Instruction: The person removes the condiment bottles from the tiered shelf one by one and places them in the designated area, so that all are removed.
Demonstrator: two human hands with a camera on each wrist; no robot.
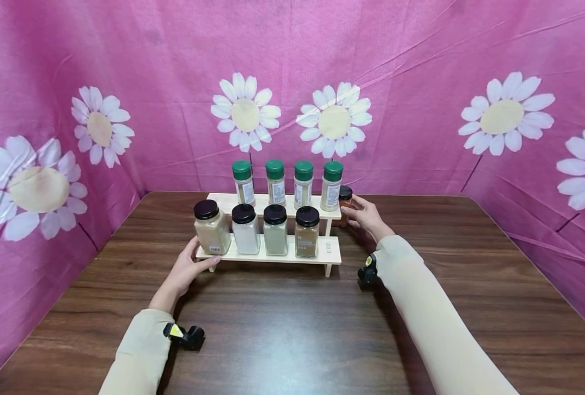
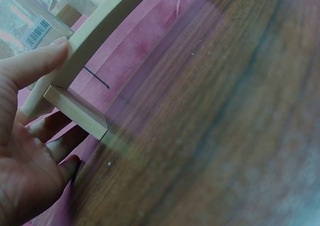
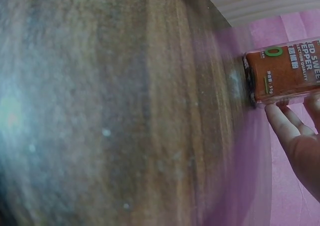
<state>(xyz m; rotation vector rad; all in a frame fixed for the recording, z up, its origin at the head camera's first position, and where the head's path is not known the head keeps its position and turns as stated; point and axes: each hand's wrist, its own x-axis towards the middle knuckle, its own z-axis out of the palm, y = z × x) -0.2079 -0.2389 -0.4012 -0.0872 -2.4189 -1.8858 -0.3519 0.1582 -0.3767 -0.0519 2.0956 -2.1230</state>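
A two-tier wooden spice rack (image 1: 334, 251) stands toward the back of the table. My left hand (image 1: 186, 269) grips the left end of its lower shelf; in the left wrist view the thumb (image 2: 42, 61) lies on the shelf edge, and the other fingers reach below, behind the short leg (image 2: 77, 113). Beside the rack's right end, my right hand (image 1: 368, 218) holds a black-capped jar (image 1: 345, 203) of orange-red powder. Its label reads in part "sweet pepper" in the right wrist view, where the fingers touch the side of the jar (image 3: 280, 78).
Green-capped shakers (image 1: 332, 186) line the upper tier. Black-capped square jars (image 1: 275, 230) stand on the lower tier, the leftmost jar (image 1: 212, 227) close to my left thumb. A pink flowered cloth (image 1: 292, 49) hangs behind the brown wooden table (image 1: 282, 340).
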